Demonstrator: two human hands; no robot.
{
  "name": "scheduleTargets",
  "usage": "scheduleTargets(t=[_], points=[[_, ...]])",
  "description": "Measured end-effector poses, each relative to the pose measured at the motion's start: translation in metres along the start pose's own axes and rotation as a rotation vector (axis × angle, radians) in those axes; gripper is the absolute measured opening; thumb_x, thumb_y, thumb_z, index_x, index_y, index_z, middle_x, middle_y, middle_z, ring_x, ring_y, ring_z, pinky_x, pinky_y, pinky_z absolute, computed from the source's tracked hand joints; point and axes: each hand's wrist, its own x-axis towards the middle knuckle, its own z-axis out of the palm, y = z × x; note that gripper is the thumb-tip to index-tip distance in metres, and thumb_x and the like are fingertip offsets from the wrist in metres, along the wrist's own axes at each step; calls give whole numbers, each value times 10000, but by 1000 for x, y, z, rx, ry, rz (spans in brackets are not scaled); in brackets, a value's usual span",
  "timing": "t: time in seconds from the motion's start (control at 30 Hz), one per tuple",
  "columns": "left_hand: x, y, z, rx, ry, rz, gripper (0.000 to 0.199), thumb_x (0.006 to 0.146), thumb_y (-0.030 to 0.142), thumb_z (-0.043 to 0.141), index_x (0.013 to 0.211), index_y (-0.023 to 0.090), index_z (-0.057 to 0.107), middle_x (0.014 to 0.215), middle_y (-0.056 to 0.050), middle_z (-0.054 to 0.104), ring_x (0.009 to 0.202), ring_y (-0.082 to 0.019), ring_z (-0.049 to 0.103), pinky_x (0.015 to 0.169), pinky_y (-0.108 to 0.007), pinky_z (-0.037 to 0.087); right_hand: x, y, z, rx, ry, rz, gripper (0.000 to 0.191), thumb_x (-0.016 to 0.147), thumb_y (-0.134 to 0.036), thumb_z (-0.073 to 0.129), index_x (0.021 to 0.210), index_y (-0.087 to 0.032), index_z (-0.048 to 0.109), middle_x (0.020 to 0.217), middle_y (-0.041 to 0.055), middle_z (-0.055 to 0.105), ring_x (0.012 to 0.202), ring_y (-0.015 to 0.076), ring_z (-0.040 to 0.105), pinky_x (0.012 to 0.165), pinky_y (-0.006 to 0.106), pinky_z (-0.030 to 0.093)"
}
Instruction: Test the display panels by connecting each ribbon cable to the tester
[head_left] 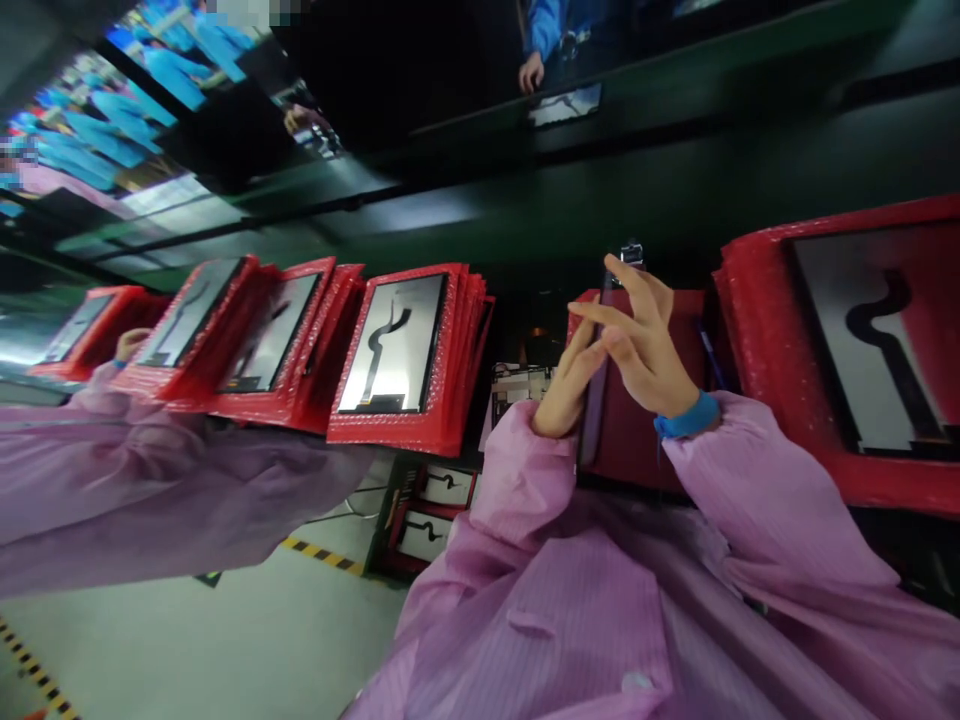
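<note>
Evidently, handling was judged unfinished: a panel (pixel 593 420) was positioned on edge between the part-curled left hand (pixel 564 392), its hold unclear, and the spread-fingered right hand (pixel 658 368), while screens (pixel 411 350) were laid on red sleeves (pixel 397 434).

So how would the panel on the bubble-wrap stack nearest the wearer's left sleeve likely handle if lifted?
The panel would probably stay stiff, lying flat as it does. Its thin, shiny body suggests something slippery and fragile. The curved dark ribbon looks flexible and might flop or snag.
</note>
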Motion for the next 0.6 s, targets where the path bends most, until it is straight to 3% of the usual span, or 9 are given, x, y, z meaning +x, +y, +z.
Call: scheduleTargets(t=[0.1,0.17,0.23,0.3,0.4,0.6], points=[[-10,7,-9,22,172,21,449,1016,474,414,1389,235,488,1472,-80,527,1369,-218,509,1124,-400,463,-3,3,-3,20,45,13,490,1041,-502,214,1232,-365,644,1620,-54,288,1468,313,304,1194,602,230],[-32,4,-25,307,363,88,358,1019,396,446,1304,209,554,1252,-91,642,1110,-182,638,950,-336,537,-7,4,-5,36,72,31,448,1036,-497,262,1211,-363,652,1611,-55,307,1463,325,313,1175,606,269],[-61,-5,-44,671,426,116,232,1007,287,458,1133,182,622,980,-63,673,839,-144,642,751,-269,530,-9,3,-7,40,83,50,425,1028,-508,302,1193,-354,662,1599,-41,331,1446,334,335,1152,604,312],[-88,-18,-59,994,347,125,199,982,229,460,1064,172,632,888,-52,652,760,-143,622,688,-260,509,-10,2,-8,33,84,61,419,1019,-527,336,1181,-335,672,1589,-15,350,1432,343,353,1134,603,342],[-113,-35,-70,1313,183,124,250,980,245,460,1136,172,640,848,-49,632,720,-154,614,652,-268,499,-9,2,-7,22,84,69,409,1009,-529,376,1181,-314,679,1578,23,375,1417,345,373,1117,595,368],[-114,-41,-70,1523,-14,109,420,941,202,452,1332,208,606,821,-49,561,703,-178,587,618,-297,489,-8,1,-6,15,95,85,413,1004,-533,386,1184,-310,683,1570,39,394,1381,337,419,1096,602,391]])
